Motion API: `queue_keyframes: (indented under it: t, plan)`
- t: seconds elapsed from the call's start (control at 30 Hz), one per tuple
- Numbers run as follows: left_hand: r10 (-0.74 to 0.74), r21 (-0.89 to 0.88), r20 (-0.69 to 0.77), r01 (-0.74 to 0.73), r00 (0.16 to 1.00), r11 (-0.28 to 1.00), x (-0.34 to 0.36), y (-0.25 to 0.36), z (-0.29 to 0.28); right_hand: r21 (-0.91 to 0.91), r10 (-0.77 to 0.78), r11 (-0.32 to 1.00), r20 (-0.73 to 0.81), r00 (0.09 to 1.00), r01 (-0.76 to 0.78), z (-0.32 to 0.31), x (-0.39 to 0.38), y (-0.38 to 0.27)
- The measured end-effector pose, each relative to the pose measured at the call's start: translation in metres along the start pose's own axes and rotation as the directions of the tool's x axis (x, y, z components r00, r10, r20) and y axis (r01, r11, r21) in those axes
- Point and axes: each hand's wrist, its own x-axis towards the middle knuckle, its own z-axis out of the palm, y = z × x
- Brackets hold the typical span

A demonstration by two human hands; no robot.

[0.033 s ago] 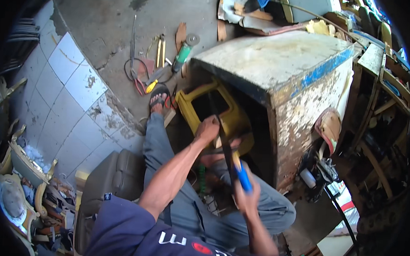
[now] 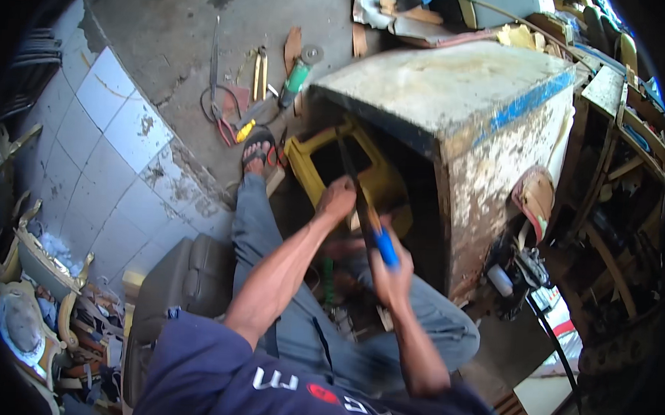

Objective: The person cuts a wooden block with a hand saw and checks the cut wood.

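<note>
My right hand (image 2: 391, 280) is closed round the blue handle of a handsaw (image 2: 385, 248), its long dark blade slanting away to the far left. My left hand (image 2: 336, 199) is a closed fist beside the blade. A small pale piece of wood (image 2: 354, 222) shows just below that fist; the fingers hide most of whatever they grip. Beyond the hands a yellow plastic stool (image 2: 315, 178) lies on its side, partly under the box's overhang, and the blade passes over it.
A worn white wooden box (image 2: 442, 86) stands ahead to the right. On the floor lie a green angle grinder (image 2: 296, 80), pliers (image 2: 223, 128), pincers (image 2: 260, 74) and a yellow-handled screwdriver (image 2: 245, 130). A grey cushioned seat (image 2: 167, 297) is at my left, beside heaped scraps (image 2: 89, 345).
My right hand and the saw have moved forward and slightly left, so the handle is closer to my left hand. The left fist has shifted only a little.
</note>
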Motion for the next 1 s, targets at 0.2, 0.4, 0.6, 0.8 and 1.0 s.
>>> queue_keyframes:
  t: [0.2, 0.4, 0.6, 0.8, 1.0]
  plan:
    - [-0.090, 0.020, 0.146, 0.088, 0.985, 0.996, 0.013, -0.002, -0.019, 0.007, 0.043, 0.999, 0.081, 0.996, -0.044, -0.013, -0.033, -0.018]
    - [-0.048, -0.182, 0.123, 0.070, 0.991, 0.981, 0.011, -0.005, -0.020, -0.018, 0.046, 0.999, 0.019, 0.999, -0.046, -0.061, -0.123, -0.027]
    - [-0.007, -0.082, 0.167, 0.021, 0.986, 0.996, 0.026, -0.007, -0.001, -0.034, -0.029, 0.999, -0.037, 0.999, 0.028, 0.031, 0.055, -0.005]
    - [-0.143, -0.076, 0.205, 0.161, 0.968, 0.984, 0.011, 0.001, -0.025, -0.025, 0.124, 0.992, 0.051, 0.991, -0.123, -0.082, -0.148, -0.036]
    - [-0.074, -0.093, 0.170, 0.091, 0.983, 0.991, 0.007, 0.019, 0.000, -0.037, -0.128, 0.991, -0.065, 0.990, 0.126, -0.005, -0.016, 0.038]
